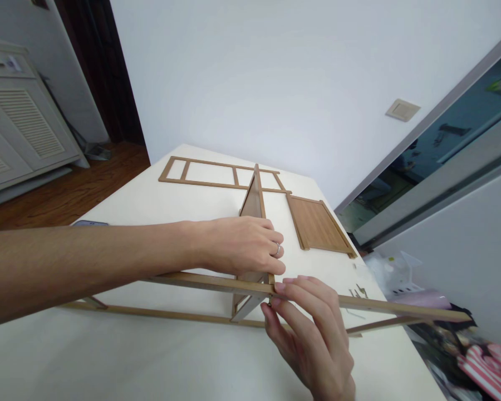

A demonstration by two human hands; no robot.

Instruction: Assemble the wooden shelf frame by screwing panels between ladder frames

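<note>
A wooden side frame stands on edge on the white table, and an upright wooden panel meets it at right angles. My left hand, with a ring on one finger, is wrapped over the panel's top edge close to the joint. At that joint, my right hand pinches a small brass-coloured screw between thumb and fingers against the outer face of the frame's upper rail. The screw's tip is hidden, so I cannot tell how deep it sits.
Flat on the white table lie a second ladder-like frame and a slatted wooden panel. Several small screws and a hex key rest at the right. A phone lies behind my left forearm. Bags and clothes are heaped beyond the right edge.
</note>
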